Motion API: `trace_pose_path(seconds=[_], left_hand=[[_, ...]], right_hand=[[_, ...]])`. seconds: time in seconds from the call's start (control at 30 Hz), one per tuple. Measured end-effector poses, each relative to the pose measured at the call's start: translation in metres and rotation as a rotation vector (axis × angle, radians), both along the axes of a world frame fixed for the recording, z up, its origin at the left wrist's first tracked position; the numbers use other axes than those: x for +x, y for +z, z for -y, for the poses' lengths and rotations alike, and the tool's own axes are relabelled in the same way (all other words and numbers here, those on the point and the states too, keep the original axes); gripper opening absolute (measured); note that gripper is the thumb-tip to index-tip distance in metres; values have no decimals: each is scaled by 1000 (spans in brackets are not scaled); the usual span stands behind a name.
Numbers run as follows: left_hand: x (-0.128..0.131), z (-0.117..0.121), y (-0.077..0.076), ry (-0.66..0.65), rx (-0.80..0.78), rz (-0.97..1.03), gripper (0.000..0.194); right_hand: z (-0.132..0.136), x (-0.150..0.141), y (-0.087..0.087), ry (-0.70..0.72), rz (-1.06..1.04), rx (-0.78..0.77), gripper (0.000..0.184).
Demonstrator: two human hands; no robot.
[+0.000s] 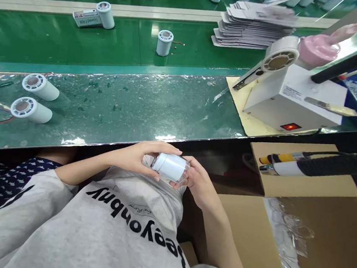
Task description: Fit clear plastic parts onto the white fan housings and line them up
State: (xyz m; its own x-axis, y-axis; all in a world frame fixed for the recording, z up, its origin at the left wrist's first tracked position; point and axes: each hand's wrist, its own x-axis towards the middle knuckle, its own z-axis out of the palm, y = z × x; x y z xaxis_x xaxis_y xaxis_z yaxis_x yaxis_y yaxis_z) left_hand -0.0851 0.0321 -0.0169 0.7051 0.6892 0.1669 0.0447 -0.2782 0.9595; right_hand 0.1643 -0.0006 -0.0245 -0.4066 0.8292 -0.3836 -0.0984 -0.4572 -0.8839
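Both hands hold one small white cylinder (pixel 170 166) above my lap, just below the bench edge. My left hand (pixel 141 155) curls over its top and left end. My right hand (pixel 197 180) cups its right end from below, where a clear plastic film seems to wrap it. Two similar white cylinders (pixel 40 86) (pixel 31 110) lie on their sides at the left of the shiny bench top (pixel 143 105), with red wires beside the lower one.
A white machine (pixel 295 99) with a lit red switch stands at right on yellow paper. An open cardboard box (pixel 314 231) with plastic bags sits beside my right arm. On the green conveyor (pixel 80 36) lie more cylinders and a stack of flat cartons (pixel 255 27).
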Motion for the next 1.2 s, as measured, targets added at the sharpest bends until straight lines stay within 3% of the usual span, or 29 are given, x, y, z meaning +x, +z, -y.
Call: trace_pose_path(seconds=[0.43, 0.63, 0.77, 0.97, 1.07, 1.2], left_hand=[[0, -1, 0, -9, -25, 11, 76], [10, -3, -3, 11, -360, 98, 91], [47, -26, -17, -4, -533, 174, 97], [149, -71, -39, -92, -619, 114, 95], [189, -85, -44, -164, -599, 91, 91], [214, -98, -40, -228, -572, 80, 86]], right_hand=[[-2, -10, 4, 116, -113, -177, 72], [-1, -5, -8, 35, -200, -302, 67], [0, 9, -27, -178, -347, -382, 61], [1, 53, -53, -550, -447, -330, 56], [1, 74, -60, -658, -479, -295, 56], [-3, 90, -66, -710, -516, -278, 55]])
